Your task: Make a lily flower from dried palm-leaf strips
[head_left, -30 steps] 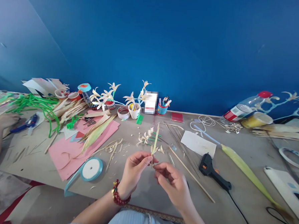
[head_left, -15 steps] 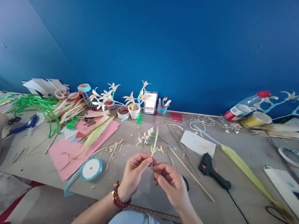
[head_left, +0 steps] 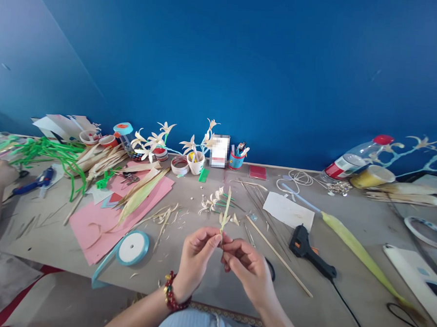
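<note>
Fingers (head_left: 207, 241) of the left hand (head_left: 196, 257) and right hand (head_left: 247, 268) are pinching a thin pale-green leaf sprig (head_left: 225, 213) above the grey table (head_left: 212, 285), its small cream petals seemingly half-attached, finished cream leaf flowers (head_left: 157, 140) standing behind.

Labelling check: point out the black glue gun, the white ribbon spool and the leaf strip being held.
black glue gun (head_left: 303, 242): head view, on its body.
white ribbon spool with teal ribbon (head_left: 132, 247): head view, flat white face.
pale green leaf strip (head_left: 226, 210): head view, mid-blade above the fingers.
</note>
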